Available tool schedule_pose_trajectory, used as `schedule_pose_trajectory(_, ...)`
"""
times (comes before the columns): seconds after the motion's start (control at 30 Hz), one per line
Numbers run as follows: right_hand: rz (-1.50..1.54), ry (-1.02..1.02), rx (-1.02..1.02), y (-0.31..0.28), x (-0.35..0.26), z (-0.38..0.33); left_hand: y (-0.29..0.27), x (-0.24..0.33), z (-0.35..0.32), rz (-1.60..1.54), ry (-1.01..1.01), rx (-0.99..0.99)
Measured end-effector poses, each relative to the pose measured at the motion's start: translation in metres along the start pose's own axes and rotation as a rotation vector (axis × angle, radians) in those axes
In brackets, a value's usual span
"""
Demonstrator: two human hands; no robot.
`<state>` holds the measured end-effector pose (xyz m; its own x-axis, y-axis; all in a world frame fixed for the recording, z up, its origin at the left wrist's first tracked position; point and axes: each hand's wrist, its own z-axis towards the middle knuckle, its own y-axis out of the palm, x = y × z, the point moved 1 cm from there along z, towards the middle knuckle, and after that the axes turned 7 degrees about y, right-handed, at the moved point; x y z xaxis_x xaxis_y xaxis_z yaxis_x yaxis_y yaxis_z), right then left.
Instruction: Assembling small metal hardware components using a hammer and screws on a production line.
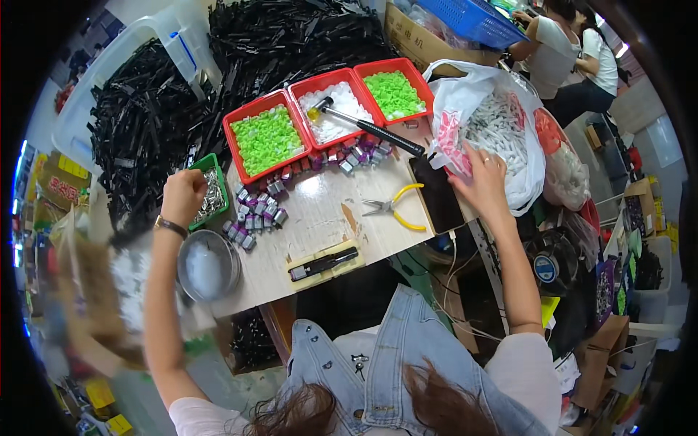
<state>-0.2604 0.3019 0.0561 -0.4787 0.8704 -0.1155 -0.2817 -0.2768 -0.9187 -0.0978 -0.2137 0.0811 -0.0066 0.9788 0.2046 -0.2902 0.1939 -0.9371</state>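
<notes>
My left hand (pixel 185 195) is closed at the rim of a small green tray (pixel 221 171) of metal screws or pins; what its fingers hold, if anything, is hidden. On the right, my right hand (pixel 483 180) rests against the near edge of a white plastic bag (pixel 529 190) full of slim pale parts (pixel 497 129), thumb and fingers apart. Beside that hand lies a dark phone (pixel 438 195) with a cable. In front of me, a black stick-shaped part with a small motor (pixel 323 263) sits in a cream-coloured holder (pixel 347 268).
Red trays (pixel 251 176) hold green and white pieces, with a hammer (pixel 385 136) across them. Small motors (pixel 256 212) lie scattered nearby. Yellow-handled pliers (pixel 396 207) rest centrally. A round tub (pixel 209 266) stands left; black parts (pixel 298 43) heap behind. Two people sit far right.
</notes>
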Motion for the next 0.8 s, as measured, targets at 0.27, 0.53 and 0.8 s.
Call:
schedule_pose_trajectory(0.27, 0.081, 0.304, 0.105, 0.005, 0.067, 0.068, -0.015, -0.012, -0.031, 0.010, -0.077, 0.045)
schedule_pose_trajectory(0.53, -0.109, 0.340, 0.314, 0.006, 0.112, 0.090, -0.013, -0.006, -0.033, 0.009, -0.077, 0.063)
schedule_pose_trajectory(0.8, 0.048, 0.303, 0.013, 0.043, 0.175, 0.070, 0.009, -0.019, -0.021, 0.040, -0.084, 0.006)
